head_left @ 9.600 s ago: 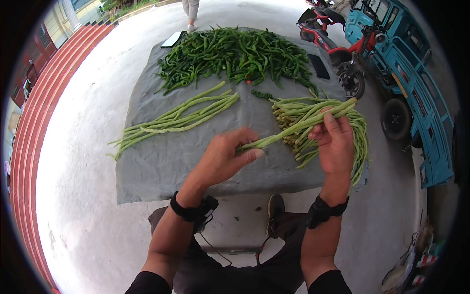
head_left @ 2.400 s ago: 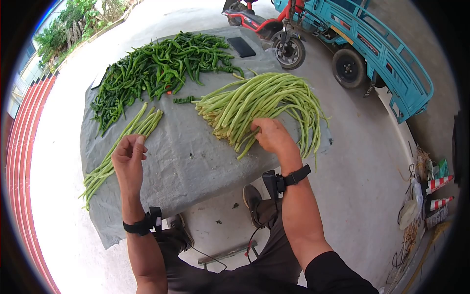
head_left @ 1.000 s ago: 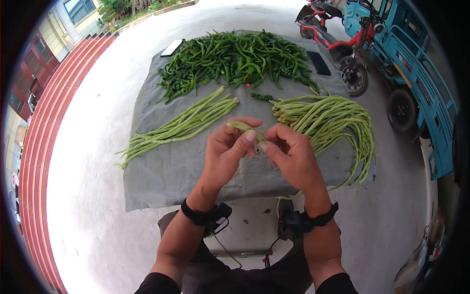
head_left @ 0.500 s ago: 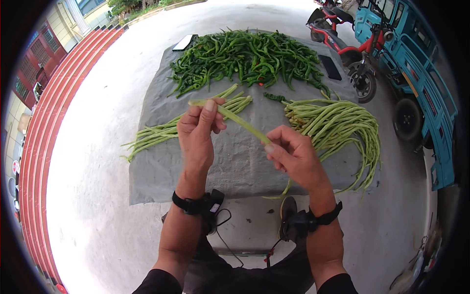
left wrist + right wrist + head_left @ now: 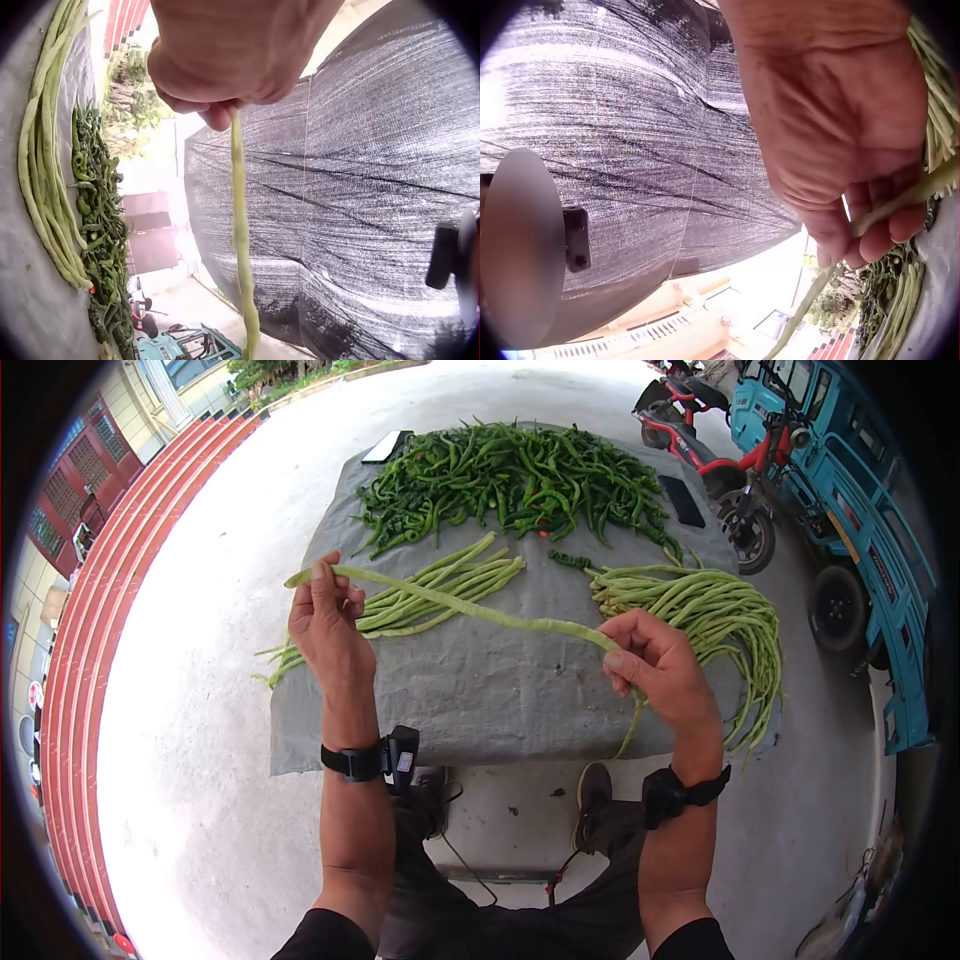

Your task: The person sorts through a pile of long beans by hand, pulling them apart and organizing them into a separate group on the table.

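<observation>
A single long bean (image 5: 450, 603) is stretched between both hands above the grey cloth (image 5: 480, 705). My left hand (image 5: 335, 635) pinches it close to one end, with a short tip sticking out past the thumb. At the right, my right hand (image 5: 665, 675) pinches it between thumb and fingers, and its thin tail hangs below. In the left wrist view the bean (image 5: 240, 217) runs straight away from the fingers. A small bundle of long beans (image 5: 485, 582) lies behind the left hand; a larger heap of long beans (image 5: 690, 600) lies beyond the right hand.
Green peppers (image 5: 510, 480) are piled along the far side of the cloth. A dark phone (image 5: 682, 500) lies right of them, a white-screened one (image 5: 385, 447) left. A red scooter (image 5: 735, 470) and blue cargo tricycle (image 5: 860, 550) stand at the right; red steps (image 5: 120, 590) at the left.
The right hand took a bean from the heap; both hands met over the cloth, then moved apart, drawing the bean out between them. Earlier, both hands held a bunch of beans.
</observation>
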